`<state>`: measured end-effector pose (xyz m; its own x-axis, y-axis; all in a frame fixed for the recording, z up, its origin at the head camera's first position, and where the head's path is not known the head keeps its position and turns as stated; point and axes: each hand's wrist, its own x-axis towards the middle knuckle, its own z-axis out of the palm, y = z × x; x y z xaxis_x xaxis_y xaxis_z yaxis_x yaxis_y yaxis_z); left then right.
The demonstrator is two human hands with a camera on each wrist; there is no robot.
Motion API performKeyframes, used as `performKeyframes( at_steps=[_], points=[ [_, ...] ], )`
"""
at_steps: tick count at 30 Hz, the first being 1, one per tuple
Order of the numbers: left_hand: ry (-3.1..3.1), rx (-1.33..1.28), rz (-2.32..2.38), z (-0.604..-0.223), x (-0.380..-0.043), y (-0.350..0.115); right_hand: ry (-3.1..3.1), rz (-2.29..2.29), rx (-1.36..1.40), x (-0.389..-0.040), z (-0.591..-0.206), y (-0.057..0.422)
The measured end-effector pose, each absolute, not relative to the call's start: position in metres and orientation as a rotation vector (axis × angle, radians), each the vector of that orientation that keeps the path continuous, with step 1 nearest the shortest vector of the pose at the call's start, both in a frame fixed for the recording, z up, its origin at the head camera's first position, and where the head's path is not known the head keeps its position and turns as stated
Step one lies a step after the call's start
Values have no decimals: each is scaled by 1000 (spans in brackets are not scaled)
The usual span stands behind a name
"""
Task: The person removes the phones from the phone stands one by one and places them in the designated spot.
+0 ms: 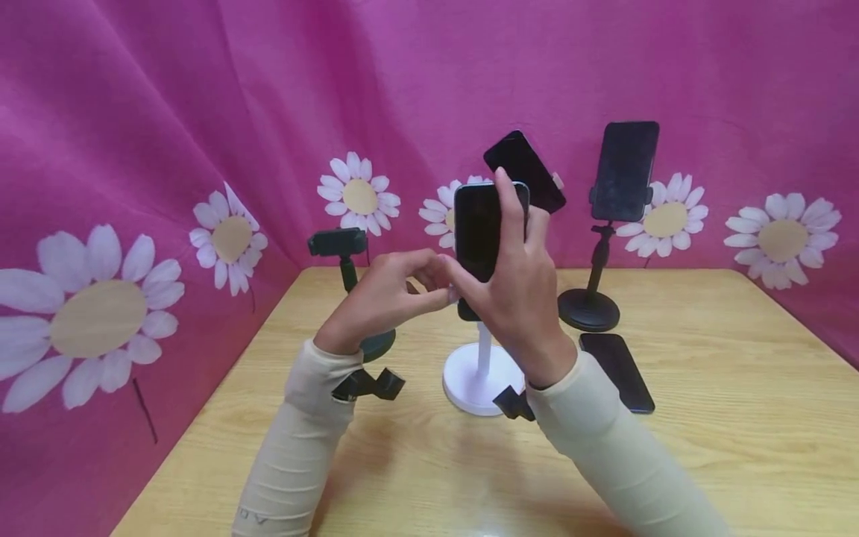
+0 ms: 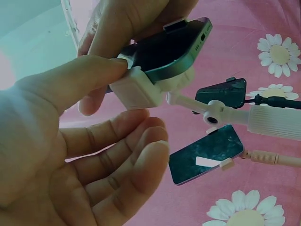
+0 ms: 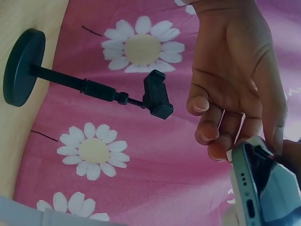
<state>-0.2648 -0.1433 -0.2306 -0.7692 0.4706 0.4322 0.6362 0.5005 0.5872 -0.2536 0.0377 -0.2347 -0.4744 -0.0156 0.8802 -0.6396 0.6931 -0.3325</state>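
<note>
A phone (image 1: 478, 231) with a dark screen and blue-green edge stands upright in a white phone holder (image 1: 467, 382) with a round base. My right hand (image 1: 523, 280) grips the phone, thumb at its left edge and index finger up over the screen. At the left edge is my left hand (image 1: 396, 294). Its thumb presses the top of the holder's white clamp (image 2: 137, 89) and its fingers curve under it, pinching the clamp's end. In the right wrist view, the left fingertips sit right at the clamp beside the phone's ported end (image 3: 248, 188).
A black holder (image 1: 338, 242) with a small clamp stands at the left. Behind, a tilted phone (image 1: 520, 160) sits in another holder. A black stand (image 1: 589, 309) at right bears an upright phone (image 1: 625, 168). One phone (image 1: 619, 373) lies flat on the wooden table (image 1: 738, 432).
</note>
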Motion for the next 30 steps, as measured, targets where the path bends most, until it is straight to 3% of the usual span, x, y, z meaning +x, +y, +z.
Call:
performKeyframes(
  at_steps=[30],
  points=[
    [-2429,-1082,-1152,-235,-272,-143,-1799,885,633,-255,-239,42]
  ],
)
